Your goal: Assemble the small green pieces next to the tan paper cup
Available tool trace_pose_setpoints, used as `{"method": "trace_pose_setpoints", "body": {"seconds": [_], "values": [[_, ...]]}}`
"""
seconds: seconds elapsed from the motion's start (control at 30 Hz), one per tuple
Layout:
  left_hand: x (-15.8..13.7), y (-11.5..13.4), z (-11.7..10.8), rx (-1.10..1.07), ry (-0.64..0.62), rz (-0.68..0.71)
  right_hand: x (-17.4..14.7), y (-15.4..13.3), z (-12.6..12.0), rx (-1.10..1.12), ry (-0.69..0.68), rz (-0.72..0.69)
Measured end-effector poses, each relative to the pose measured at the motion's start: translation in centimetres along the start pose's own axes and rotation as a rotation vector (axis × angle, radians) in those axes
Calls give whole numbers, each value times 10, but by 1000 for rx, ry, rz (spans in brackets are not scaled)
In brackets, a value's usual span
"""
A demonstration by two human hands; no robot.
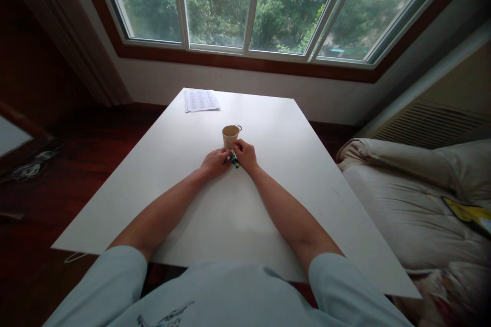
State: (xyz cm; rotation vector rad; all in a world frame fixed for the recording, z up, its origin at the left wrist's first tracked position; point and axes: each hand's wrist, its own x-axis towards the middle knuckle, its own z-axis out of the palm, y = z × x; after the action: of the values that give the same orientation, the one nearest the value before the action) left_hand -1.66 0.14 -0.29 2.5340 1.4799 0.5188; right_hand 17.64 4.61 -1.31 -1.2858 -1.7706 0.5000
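Observation:
A tan paper cup (229, 139) stands upright on the white table (238, 209), its open mouth facing up. A thin dark loop (240, 127) shows at the cup's right rim. Just in front of the cup lies a small pile of green, blue, black and white pieces (235, 162), too small to name. My left hand (215, 162) rests at the pile's left side with its fingers drawn together. On the other side, my right hand (246, 154) is curled in a pinch close to the cup's front. What either hand's fingertips hold is too small to make out.
Printed paper sheets (202, 101) lie at the table's far left corner. To the right is a pale padded sofa (387, 199) with a yellow and black item (468, 214) on it. Cables (36, 166) lie at far left. A wide window (245, 5) is ahead.

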Motion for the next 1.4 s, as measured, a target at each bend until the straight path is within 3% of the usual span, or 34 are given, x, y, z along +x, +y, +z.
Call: {"method": "trace_pose_setpoints", "body": {"seconds": [0.53, 0.9, 1.07, 1.23, 1.4], "values": [[0, 1, -2, 5, -6, -10, -1, -1, 0, 30, 5, 13], [0, 0, -2, -4, -14, -18, -4, -12, -3, 41, 68, -17], [0, 1, -1, -13, -6, -15, -1, -8, -7, 56, 143, 40], [-1, 0, -1, -23, 5, -19, 3, 0, -6, 187, 193, 139], [-1, 2, -2, -26, 0, -27, 9, 3, 1, 497, 172, 249]]}}
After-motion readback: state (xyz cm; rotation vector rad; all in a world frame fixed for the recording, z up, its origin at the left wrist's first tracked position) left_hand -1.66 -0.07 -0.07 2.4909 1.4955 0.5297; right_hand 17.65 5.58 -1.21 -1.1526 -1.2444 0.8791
